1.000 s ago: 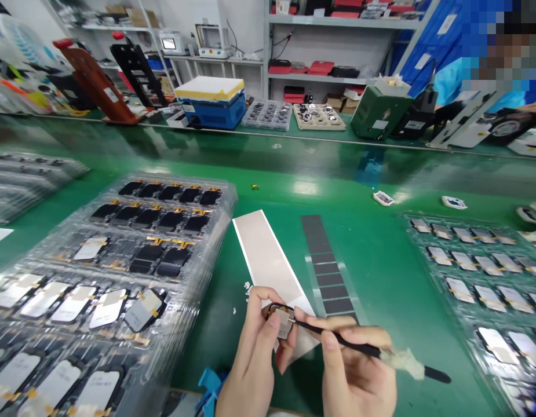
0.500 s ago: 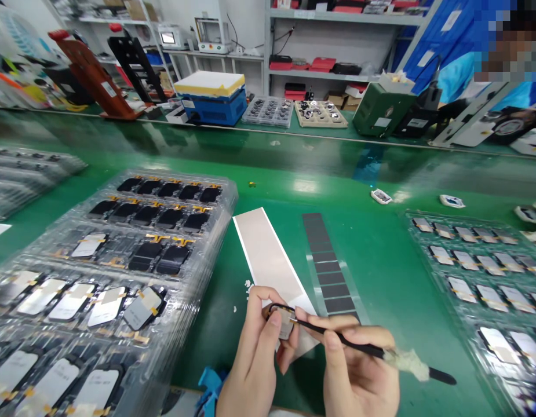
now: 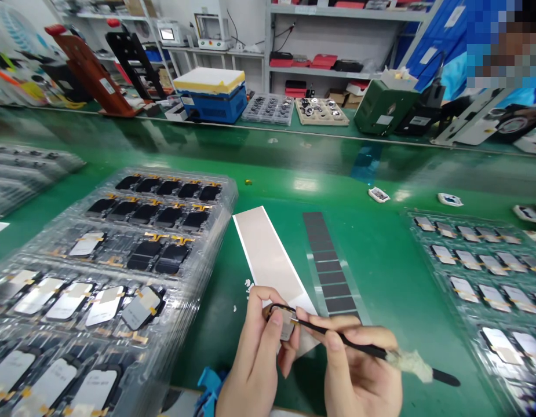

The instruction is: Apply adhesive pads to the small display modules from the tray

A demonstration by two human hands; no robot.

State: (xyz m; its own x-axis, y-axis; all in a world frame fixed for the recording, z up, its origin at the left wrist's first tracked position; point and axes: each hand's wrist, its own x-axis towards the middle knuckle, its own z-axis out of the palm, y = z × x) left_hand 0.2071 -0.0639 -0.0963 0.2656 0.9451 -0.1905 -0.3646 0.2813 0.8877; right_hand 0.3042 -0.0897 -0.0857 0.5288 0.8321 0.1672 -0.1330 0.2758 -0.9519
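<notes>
My left hand (image 3: pixel 254 347) is closed on a small screen module (image 3: pixel 287 327) with a grey back and a dark rim, held between thumb and fingers. In my right hand (image 3: pixel 358 365) is a slim black hand tool (image 3: pixel 365 347) with pale wrapping near its rear end. Its light tip meets the module's edge; whether it is tweezers I cannot tell. Below and beyond my hands lies a beige sheet with white margins (image 3: pixel 272 255). To its right is a clear strip bearing dark rectangular pieces (image 3: pixel 331 266).
A stack of clear trays (image 3: pixel 207 260) with screen modules stands at left. Another clear tray (image 3: pixel 467 272) holds modules at right. Small white parts (image 3: pixel 378 195) lie farther back. Along the rear ledge are a blue box (image 3: pixel 215 104) and a green box (image 3: pixel 383 110). Another person sits at upper right.
The view has shifted very slightly. Both hands keep their hold, and the tool tip stays at the module's edge.
</notes>
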